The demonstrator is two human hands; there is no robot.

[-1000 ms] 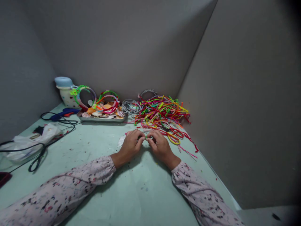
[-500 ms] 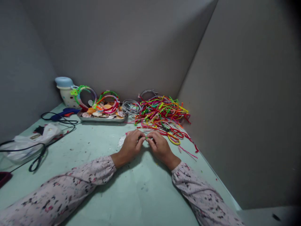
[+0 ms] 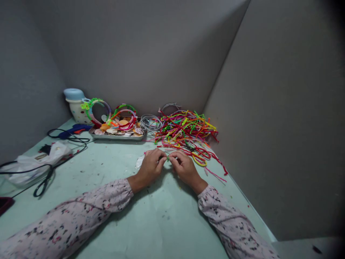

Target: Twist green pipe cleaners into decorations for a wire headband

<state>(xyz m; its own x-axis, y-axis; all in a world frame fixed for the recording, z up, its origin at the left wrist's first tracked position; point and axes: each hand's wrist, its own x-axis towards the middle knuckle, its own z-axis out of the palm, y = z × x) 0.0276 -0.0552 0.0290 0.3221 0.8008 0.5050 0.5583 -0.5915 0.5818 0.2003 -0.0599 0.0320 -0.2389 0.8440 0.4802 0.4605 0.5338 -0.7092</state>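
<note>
A small piece of green pipe cleaner (image 3: 168,158) shows between my fingertips, most of it hidden. My left hand (image 3: 151,165) pinches it from the left, thumb against fingers. From the right, my right hand (image 3: 185,168) is closed in a pinch at the same piece. Both hands are low over the table, their fingertips almost meeting. Beside my left hand lies a whitish flat scrap (image 3: 139,162). Just beyond my right hand are loose red pipe cleaners (image 3: 210,154) and scissors with a yellow handle (image 3: 199,160).
A big heap of coloured pipe cleaners (image 3: 185,126) lies at the back right, with coiled wire (image 3: 150,122) beside it. A metal tray (image 3: 118,137) holds shells and fuzzy hoops. A lidded bottle (image 3: 77,108), black cable (image 3: 51,172) and plastic bag (image 3: 27,167) are on the left.
My right fingers have shifted slightly, and a little more of the green piece shows below the fingertips. The left hand looks almost unmoved.
</note>
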